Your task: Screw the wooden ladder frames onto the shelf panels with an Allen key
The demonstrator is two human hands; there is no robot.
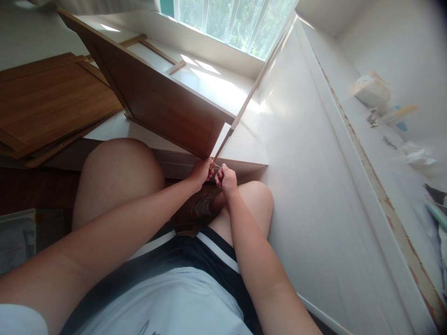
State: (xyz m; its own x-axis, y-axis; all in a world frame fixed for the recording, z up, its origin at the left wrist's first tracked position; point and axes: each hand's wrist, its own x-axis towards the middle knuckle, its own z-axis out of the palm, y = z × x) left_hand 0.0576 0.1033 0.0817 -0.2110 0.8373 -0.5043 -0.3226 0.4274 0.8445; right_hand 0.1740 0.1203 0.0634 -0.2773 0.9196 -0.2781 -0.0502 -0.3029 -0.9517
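My left hand (pixel 201 172) and my right hand (pixel 226 179) meet just below the near corner of a brown wooden panel (pixel 157 100) that leans tilted over a white board (pixel 240 144). Both hands are closed in a pinch around a small thin metal piece (pixel 217 165) at that corner; I cannot make out what it is. A thin wooden strip (pixel 251 93) runs from the corner up toward the window. My knees rise on either side of the hands.
A tall white panel (pixel 314 186) stands on edge at the right. More brown boards (pixel 45 102) lie stacked at the left. A window (pixel 230 23) is at the top. Papers (pixel 17 237) lie at the left edge, clutter along the right wall.
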